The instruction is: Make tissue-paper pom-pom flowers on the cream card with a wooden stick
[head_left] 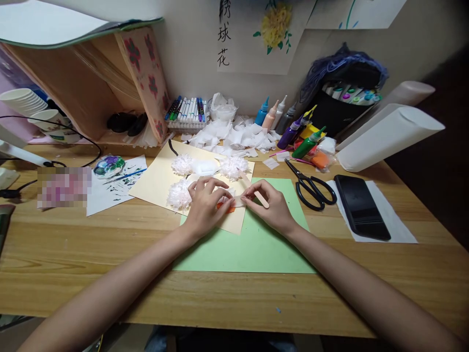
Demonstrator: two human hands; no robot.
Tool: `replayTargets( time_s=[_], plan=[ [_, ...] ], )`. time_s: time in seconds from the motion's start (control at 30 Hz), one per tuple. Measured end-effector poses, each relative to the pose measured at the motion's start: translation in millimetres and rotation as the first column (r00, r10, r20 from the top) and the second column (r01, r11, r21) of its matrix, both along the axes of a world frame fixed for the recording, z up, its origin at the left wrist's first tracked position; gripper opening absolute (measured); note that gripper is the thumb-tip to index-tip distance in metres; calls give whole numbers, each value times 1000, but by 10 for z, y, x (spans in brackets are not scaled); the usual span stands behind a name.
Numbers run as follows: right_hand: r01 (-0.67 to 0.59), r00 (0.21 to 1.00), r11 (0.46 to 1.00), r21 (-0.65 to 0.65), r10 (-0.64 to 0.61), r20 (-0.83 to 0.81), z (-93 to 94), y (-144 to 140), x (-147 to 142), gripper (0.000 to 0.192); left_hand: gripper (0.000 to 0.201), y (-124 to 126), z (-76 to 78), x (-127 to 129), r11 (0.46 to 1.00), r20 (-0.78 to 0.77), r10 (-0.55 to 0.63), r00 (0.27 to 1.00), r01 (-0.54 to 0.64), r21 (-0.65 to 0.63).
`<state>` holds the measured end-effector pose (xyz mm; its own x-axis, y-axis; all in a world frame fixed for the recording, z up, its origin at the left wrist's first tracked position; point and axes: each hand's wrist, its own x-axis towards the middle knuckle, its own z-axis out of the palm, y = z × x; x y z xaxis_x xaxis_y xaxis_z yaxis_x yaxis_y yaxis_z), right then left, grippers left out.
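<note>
My left hand (pixel 205 205) rests over a cream sheet (pixel 154 183), its thumb and fingertip closed at the left edge of a small white tissue paper piece (pixel 239 201). At that piece's other edge, my right hand (pixel 273 208) pinches it and also holds a wooden craft stick (pixel 261 196), slanting up to the left. White ruffled paper flowers (pixel 234 167) sit on the cream sheet, around a flat pale patch (pixel 205 167). An orange patch (pixel 226 209) shows beneath my left fingers, which partly hide another flower. Under the cream sheet lies green paper (pixel 256 249).
Torn white tissue pieces (pixel 234 134) are heaped at the back, beside markers (pixel 187 110) and paint bottles (pixel 293 132). Black-handled scissors (pixel 311 188) and a phone (pixel 361 205) lie right. A paint-smeared sheet (pixel 120 188) with a blue brush (pixel 126 176) lies left.
</note>
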<state>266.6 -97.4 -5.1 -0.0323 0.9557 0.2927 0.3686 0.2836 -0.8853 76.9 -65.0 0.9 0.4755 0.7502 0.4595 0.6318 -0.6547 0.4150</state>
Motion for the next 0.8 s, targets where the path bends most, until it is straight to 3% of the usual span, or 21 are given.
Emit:
replayTargets(
  time_s=[0.13, 0.2, 0.27, 0.33, 0.6, 0.8],
  plan=[
    [138, 990, 981, 136, -131, -53, 3, -50, 17, 8, 8, 8, -6, 8, 1000, 7, 8, 1000, -8, -5],
    [180, 982, 946, 271, -156, -108, 1, -109, 35, 26, 8, 8, -4, 10, 1000, 4, 10, 1000, -10, -5],
    [128, 990, 918, 375, -93, -109, 2, -175, 47, 45, 7, 8, -6, 12, 1000, 4, 14, 1000, -14, -1],
    [41, 998, 905, 423, -15, -63, 5, -228, 47, 52, 7, 11, -11, 16, 1000, 3, 20, 1000, -20, 2],
    [-57, 995, 901, 430, 16, 98, 14, -188, -6, 48, 7, 5, 2, 25, 999, 3, 30, 1000, -30, -33],
    [-31, 996, 930, 366, -1, 86, 10, -159, -26, 49, 18, 43, -9, -11, 985, 149, 144, 978, -129, -111]
  ],
)
